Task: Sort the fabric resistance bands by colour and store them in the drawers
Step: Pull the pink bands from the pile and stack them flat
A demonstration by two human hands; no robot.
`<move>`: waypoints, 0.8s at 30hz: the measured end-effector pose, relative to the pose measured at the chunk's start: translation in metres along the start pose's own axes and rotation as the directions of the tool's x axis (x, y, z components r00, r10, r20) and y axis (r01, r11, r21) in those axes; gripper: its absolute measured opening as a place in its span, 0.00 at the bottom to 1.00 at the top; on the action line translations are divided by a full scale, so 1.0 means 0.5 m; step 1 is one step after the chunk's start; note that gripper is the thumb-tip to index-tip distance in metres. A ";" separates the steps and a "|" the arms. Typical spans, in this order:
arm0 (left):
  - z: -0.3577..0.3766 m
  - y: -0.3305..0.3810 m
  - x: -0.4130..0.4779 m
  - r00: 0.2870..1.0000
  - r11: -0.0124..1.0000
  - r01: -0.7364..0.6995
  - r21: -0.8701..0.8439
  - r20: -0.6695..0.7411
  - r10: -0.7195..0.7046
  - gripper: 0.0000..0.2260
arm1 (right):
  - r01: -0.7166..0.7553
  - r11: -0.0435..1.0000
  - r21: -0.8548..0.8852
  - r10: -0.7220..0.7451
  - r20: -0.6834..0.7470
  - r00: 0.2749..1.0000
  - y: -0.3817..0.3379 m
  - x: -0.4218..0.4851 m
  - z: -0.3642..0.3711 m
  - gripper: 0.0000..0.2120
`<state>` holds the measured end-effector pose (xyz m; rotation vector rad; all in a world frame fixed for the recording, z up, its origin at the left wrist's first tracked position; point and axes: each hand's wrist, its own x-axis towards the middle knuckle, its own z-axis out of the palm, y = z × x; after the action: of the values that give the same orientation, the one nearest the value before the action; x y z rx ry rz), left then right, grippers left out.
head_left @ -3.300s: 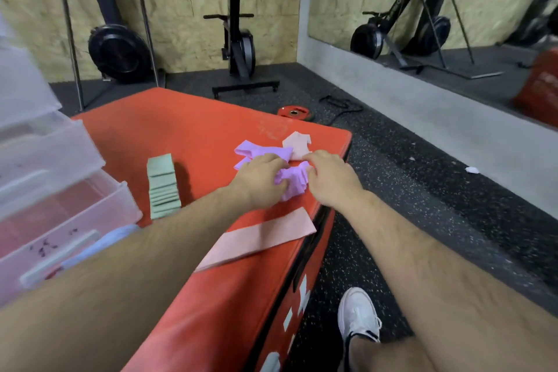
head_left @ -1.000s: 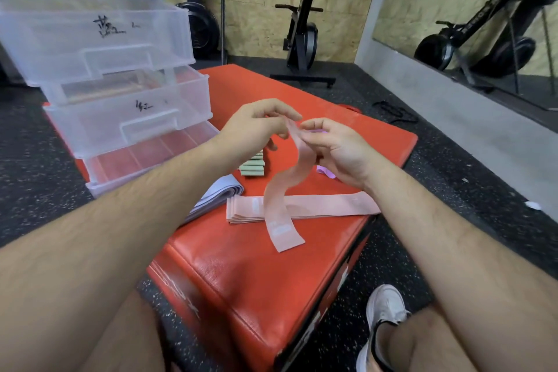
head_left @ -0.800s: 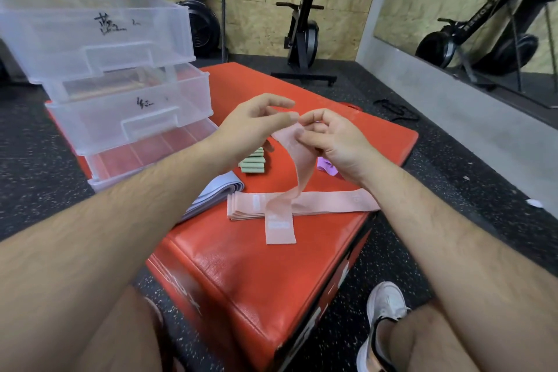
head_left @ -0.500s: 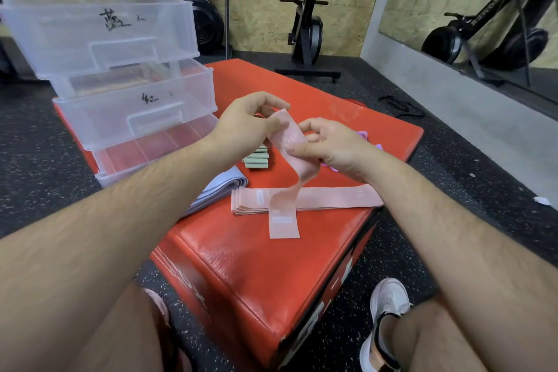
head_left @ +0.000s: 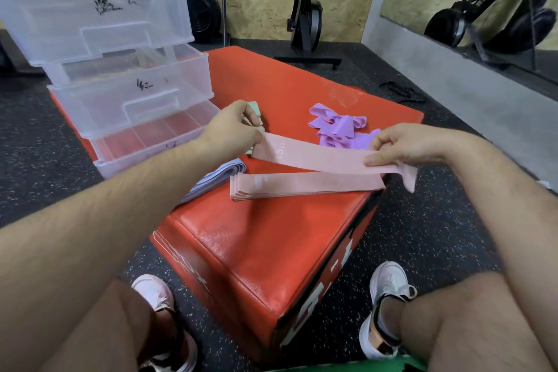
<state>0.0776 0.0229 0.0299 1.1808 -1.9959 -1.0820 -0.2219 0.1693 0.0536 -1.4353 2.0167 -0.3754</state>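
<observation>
Person holds one pink band (head_left: 317, 158) stretched flat btwn both hands, just above the pink stack (head_left: 305, 186) on the red padded box (head_left: 271, 235). L hand (head_left: 229, 130) pinches its left end w/ curled fingers. R hand (head_left: 413, 145) pinches near the right end, a short tail hanging past the box edge. Purple bands (head_left: 341, 130) lie heaped behind. Green stack (head_left: 255, 109) is partly hidden by L hand. Pale blue bands (head_left: 211, 178) lie beside the clear drawers (head_left: 120, 69).
</observation>
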 end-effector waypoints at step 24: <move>0.040 -0.097 -0.024 0.941 0.558 -0.337 0.758 0.275 0.194 0.06 | -0.074 0.980 -0.187 0.047 -0.149 0.988 0.066 0.076 0.070 0.09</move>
<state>0.0882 0.0271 -0.0229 1.1248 -2.8103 -0.0473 -0.2322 0.1508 -0.0039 -1.4940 2.2596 -0.2706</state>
